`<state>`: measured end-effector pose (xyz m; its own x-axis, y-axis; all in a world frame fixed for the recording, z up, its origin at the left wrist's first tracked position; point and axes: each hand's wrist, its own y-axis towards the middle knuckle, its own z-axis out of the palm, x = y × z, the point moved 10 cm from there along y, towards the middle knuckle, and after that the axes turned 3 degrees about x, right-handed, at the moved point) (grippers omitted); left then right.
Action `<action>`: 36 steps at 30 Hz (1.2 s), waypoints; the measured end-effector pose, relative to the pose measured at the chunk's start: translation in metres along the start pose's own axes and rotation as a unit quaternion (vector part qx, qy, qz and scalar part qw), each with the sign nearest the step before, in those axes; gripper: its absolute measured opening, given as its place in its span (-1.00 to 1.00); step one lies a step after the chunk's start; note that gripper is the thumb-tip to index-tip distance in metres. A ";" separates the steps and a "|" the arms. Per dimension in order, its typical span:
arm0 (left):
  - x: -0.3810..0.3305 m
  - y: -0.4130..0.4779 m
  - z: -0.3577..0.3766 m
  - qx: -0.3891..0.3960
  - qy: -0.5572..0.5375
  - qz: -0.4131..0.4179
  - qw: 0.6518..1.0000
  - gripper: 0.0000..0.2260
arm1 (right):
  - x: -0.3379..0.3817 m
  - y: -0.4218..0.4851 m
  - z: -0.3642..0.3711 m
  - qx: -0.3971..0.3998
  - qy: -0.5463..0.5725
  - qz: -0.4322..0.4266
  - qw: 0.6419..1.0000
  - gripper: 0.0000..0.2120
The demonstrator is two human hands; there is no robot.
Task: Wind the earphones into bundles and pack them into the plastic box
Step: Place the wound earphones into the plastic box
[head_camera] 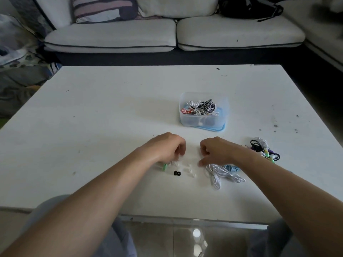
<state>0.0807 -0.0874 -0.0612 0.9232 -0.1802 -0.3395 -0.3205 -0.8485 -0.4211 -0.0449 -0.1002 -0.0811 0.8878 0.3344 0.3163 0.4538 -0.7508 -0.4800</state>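
Your left hand (167,147) and right hand (216,152) hang side by side, close but apart, low over the near middle of the table (111,108). The fingers of both are curled downward. Whether either one pinches anything I cannot tell, since the fingertips are hidden under the knuckles. Below and between them lie loose ear tips: a green one (164,166) just under your left wrist, a black one (177,173) beside it and a few white ones (189,166). The white earphones (217,175) lie slack and unwound just below your right hand, with a blue cord (233,168) touching them on the right. Further right sits a tangled heap of earphones (261,148), not yet wound. The plastic box (196,121) stands beyond your hands on its blue lid (220,129), open, with several wound bundles already inside, so the job looks well begun but not finished. You seem to be between bundles, busy with the small tips. Next, I judge, you need the white earphones. Find one end, loop the cord evenly round your fingers, tuck the tail so the bundle holds, then carry it forward into the box without dragging the blue cord along.
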 end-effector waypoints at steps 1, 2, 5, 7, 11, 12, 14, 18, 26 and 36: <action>0.001 0.000 0.001 0.006 0.006 0.000 1.000 -0.80 | -0.001 0.001 0.001 0.000 0.002 -0.005 1.000 -0.70; 0.002 -0.001 0.002 0.015 0.011 -0.002 1.000 -0.78 | -0.001 0.002 0.003 -0.001 0.005 -0.010 1.000 -0.73; 0.005 -0.003 0.010 0.035 0.030 -0.012 0.999 -0.76 | -0.002 0.005 0.006 0.002 0.013 -0.021 1.000 -0.78; 0.004 -0.003 0.014 0.034 0.040 -0.010 0.999 -0.78 | -0.001 0.006 0.008 0.000 0.009 -0.020 1.000 -0.80; 0.006 -0.001 0.013 0.023 0.033 -0.014 0.999 -0.80 | -0.003 0.004 0.006 -0.008 0.008 -0.015 1.000 -0.88; 0.006 -0.001 0.012 0.023 0.030 -0.015 0.999 -0.79 | -0.002 0.003 0.005 -0.012 0.010 -0.018 1.000 -0.89; 0.007 -0.001 0.009 0.018 0.023 -0.016 0.999 -0.78 | -0.002 0.000 -0.001 -0.029 0.026 -0.019 0.999 -0.89; 0.010 -0.005 -0.012 -0.035 -0.004 -0.018 0.999 -0.83 | -0.008 -0.002 -0.011 -0.045 0.065 0.005 0.997 -0.83; 0.012 -0.012 -0.037 -0.107 -0.131 -0.018 0.985 -0.83 | -0.014 -0.004 -0.022 -0.087 0.168 0.009 0.982 -0.78; 0.008 -0.016 -0.035 -0.149 -0.454 -0.038 0.877 -0.85 | -0.019 -0.012 -0.051 -0.170 0.474 -0.042 0.863 -0.78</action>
<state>0.1009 -0.0928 -0.0280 0.3454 0.2385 -0.9076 -0.0699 -0.9579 -0.2783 -0.0715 -0.1267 -0.0402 0.3173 -0.0993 0.9431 0.3215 -0.9243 -0.2055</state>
